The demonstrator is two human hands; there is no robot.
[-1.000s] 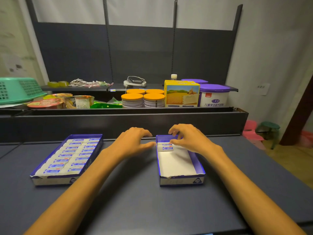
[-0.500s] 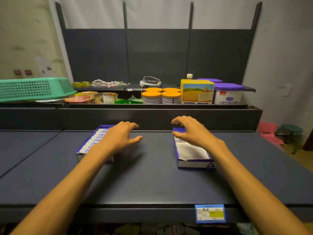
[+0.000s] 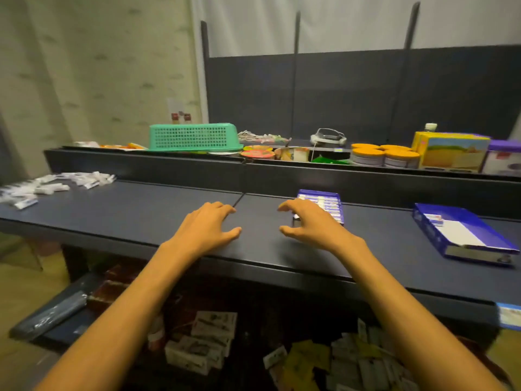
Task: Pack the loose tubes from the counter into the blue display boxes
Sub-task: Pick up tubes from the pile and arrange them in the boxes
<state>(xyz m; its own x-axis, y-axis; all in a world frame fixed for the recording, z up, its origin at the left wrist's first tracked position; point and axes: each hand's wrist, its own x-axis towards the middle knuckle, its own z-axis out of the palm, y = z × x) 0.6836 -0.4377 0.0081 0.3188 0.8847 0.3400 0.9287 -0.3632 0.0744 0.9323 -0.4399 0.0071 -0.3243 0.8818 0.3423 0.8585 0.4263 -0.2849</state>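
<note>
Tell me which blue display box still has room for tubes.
The far-right blue box: only a few tubes at its back, white floor bare. The box by the right hand is filled with rows.

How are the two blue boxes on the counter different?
The blue box in the middle looks packed with rows of tubes, while the blue box on the right holds only a few at its far end and shows bare white floor. The middle box sits partly behind the right hand; the right box stands apart from both hands. Both are open blue trays resting on the dark counter.
</note>
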